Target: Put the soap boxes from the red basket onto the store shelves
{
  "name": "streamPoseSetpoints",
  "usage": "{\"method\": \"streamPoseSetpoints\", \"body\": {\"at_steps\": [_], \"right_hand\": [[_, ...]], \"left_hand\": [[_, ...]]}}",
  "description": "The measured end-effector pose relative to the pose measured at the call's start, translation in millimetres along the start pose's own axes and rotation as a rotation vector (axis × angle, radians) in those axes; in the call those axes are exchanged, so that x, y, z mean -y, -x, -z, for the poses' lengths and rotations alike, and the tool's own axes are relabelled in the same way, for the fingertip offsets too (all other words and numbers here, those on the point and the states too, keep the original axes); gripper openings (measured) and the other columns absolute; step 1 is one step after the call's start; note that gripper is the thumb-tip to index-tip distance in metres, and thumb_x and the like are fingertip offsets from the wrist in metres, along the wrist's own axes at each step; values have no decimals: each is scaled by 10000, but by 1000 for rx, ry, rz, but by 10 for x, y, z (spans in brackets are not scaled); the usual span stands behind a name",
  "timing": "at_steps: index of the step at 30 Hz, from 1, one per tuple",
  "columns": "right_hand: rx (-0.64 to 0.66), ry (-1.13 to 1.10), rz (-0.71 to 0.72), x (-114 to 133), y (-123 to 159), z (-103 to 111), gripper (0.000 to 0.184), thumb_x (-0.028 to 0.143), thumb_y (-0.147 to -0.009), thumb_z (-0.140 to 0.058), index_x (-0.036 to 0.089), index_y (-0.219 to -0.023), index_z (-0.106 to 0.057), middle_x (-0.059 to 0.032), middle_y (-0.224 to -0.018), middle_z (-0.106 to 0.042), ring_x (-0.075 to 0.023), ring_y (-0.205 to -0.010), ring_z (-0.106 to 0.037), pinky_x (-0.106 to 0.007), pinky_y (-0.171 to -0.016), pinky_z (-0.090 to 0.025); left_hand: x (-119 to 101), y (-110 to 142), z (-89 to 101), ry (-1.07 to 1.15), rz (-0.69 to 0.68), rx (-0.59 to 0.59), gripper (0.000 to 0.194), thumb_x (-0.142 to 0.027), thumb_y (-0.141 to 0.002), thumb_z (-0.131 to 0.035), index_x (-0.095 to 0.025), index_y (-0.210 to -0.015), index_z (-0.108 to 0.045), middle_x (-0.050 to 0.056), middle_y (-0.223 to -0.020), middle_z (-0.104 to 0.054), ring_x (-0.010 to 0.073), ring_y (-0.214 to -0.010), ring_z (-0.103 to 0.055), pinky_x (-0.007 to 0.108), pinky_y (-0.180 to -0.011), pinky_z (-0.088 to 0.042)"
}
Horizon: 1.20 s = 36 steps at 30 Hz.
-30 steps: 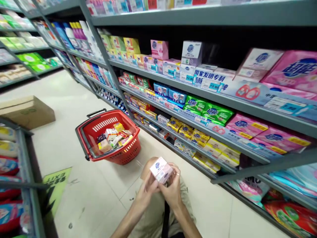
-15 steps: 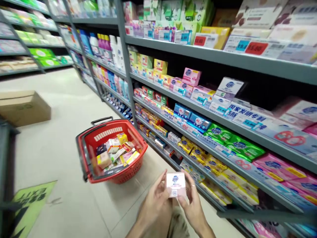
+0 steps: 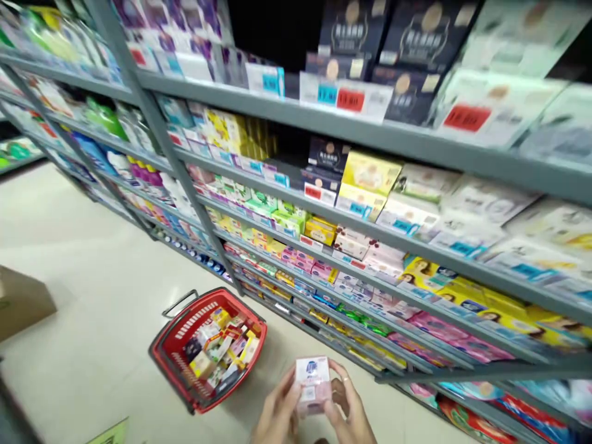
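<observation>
Between both hands I hold a small white-and-pink box of soap [image 3: 313, 382] with a dark blue logo on its top face. My left hand [image 3: 280, 404] grips its left side, the thumb on the front. From the right, my right hand [image 3: 346, 404] closes on it, a ring on one finger. To the left on the floor stands a red shopping basket [image 3: 203, 404] with a black handle. Several small soap boxes [image 3: 224, 345] lie loosely inside it. The held box is apart from the basket.
A tall grey shelf unit [image 3: 277, 105] runs along the right, stacked with boxed soaps and price tags. A cardboard box [image 3: 23, 302] sits on the floor at the far left. A yellow-green floor sign [image 3: 111, 433] shows at the bottom edge.
My view has risen and swung, bringing higher shelves into sight. I appear to have stood up from a crouch, with the basket now lower in view. Both hands keep hold of the soap box.
</observation>
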State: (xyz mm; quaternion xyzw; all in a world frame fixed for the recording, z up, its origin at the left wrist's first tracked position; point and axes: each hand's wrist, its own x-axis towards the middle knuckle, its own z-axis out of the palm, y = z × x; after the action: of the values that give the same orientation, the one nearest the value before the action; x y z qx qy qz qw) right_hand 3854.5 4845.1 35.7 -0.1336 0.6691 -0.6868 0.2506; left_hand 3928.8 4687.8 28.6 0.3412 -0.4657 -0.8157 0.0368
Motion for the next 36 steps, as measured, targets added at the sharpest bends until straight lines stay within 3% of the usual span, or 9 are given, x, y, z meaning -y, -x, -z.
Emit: {"method": "streamPoseSetpoints", "body": {"at_steps": [3,8,13,16,20,24,28,31,36], "right_hand": [[-28,-29,-40,812,253,-56,717,654,-908,-676,265,-1487,-512,-92,-1024,-753,-273,-954,-728,-427,-928,-581],[38,-65,-20,1659,705,-94,744,635,-915,-689,250,-1518,-487,-109,-1111,-751,-270,-1018,-721,-415,-947,-588],[-25,-175,52,2030,1302,-6,752,661,-913,-675,219,-1501,-519,-128,-1161,-762,-278,-1044,-728,-395,-907,-600],[9,-230,46,2083,1626,72,721,674,-923,-652,216,-1470,-550,-141,-1183,-773,-300,-1067,-740,-394,-862,-616],[2,-289,32,2114,1948,68,744,710,-913,-638,210,-1459,-567,-149,-1183,-785,-313,-1093,-747,-424,-921,-623],[-17,-313,52,2259,2114,-28,734,682,-933,-636,209,-1483,-525,-137,-1145,-790,-294,-1065,-751,-409,-935,-616],[-138,-226,104,2419,2075,-112,672,630,-965,-630,210,-1478,-523,-108,-1090,-776,-263,-1004,-744,-381,-903,-604],[-258,-154,152,2520,1975,-212,655,629,-961,-638,215,-1462,-554,-94,-1070,-768,-251,-984,-736,-370,-897,-594],[-352,-129,176,2544,1802,-688,654,649,-947,-642,242,-1454,-573,-99,-1077,-794,-281,-1009,-750,-387,-881,-613]], "left_hand": [[-595,455,-225,-131,-31,50,1157,-866,-702,-717,-33,-1489,-561,39,-663,-684,94,-454,-464,232,-453,-364],[-1231,1219,-498,-198,-100,95,1140,-865,-742,-680,-89,-1551,-473,88,-914,-729,114,-544,-518,265,-504,-433],[-1247,2045,-743,-131,-184,75,925,-785,-821,-682,-117,-1452,-584,164,-1111,-739,173,-709,-616,297,-596,-515],[-1139,2456,-848,-107,-199,85,956,-755,-742,-784,-114,-1429,-606,218,-1241,-715,208,-779,-643,294,-573,-520],[-1188,2822,-928,-161,-200,81,949,-749,-706,-818,-111,-1390,-654,221,-1220,-729,215,-799,-648,279,-572,-517],[-1314,2897,-912,-188,-229,106,897,-689,-755,-824,-101,-1405,-635,174,-1115,-755,156,-705,-610,263,-577,-501],[-1310,2696,-865,-101,-168,185,964,-689,-781,-807,-63,-1466,-547,130,-952,-754,152,-637,-624,287,-596,-506],[-1372,2533,-843,-42,-149,273,973,-684,-784,-810,-65,-1478,-524,156,-1001,-763,163,-643,-660,300,-622,-512],[-1719,2367,-562,2,-139,333,851,-686,-770,-821,-143,-1400,-643,136,-978,-773,150,-619,-653,289,-607,-489]]}}
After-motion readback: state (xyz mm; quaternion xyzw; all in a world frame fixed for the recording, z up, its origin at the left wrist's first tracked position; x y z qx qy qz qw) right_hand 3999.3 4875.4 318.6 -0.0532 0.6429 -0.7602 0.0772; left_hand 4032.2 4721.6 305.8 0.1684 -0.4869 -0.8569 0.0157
